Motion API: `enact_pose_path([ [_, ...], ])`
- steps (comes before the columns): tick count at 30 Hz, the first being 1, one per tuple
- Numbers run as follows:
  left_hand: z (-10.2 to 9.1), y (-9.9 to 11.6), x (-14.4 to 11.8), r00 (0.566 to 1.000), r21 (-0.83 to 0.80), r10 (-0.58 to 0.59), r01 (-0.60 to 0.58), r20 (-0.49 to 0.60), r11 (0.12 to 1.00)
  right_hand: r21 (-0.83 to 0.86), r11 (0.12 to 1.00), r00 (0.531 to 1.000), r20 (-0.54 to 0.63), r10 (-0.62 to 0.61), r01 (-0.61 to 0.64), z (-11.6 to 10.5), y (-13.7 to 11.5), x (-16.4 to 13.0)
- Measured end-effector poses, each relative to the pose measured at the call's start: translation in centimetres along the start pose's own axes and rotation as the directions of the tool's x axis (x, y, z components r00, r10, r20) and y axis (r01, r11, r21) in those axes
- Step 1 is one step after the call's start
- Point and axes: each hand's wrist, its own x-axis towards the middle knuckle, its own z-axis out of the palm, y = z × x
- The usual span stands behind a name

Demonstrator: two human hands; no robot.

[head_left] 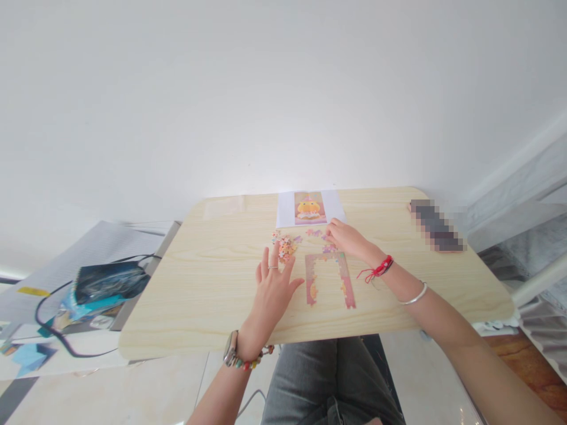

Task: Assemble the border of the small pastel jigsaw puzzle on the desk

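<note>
Two hands work on the bench [212, 277], one to each side of a jigsaw. The left hand [272, 289] is nearest: it lies flat and open, fingers spread, holding nothing, with its fingertips touching the pile [284, 247] of loose pieces, probably so that a piece can be felt out and taken quickly. Just beside it, to the right, lies one frame [330, 276], the joined border, shaped like an arch with the open side toward the person; its middle is not filled. The right hand [348, 237] reaches over the top of the frame, fingers curled down on a few scattered pieces [315, 232]; whether it pinches one I cannot tell, the view is too small. Farther back lies one picture [309, 208], flat and facing the person, likely kept there as the model to compare with. The loose pieces are too many and too small to count.
</note>
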Motion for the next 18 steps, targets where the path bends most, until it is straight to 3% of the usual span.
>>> enact_pose_path([
  [9, -0.2, 0.2, 0.0, 1.0, -0.001, -0.011, 0.011, 0.012, 1.0, 0.091, 0.996, 1.0, 0.022, -0.01, 0.008, -0.7, 0.0, 0.0],
  [18, 0.0, 0.4, 0.1, 1.0, 0.009, 0.019, -0.019, -0.023, 1.0, 0.165, 0.984, 0.996, -0.064, -0.058, 0.068, -0.2, -0.6, 1.9],
])
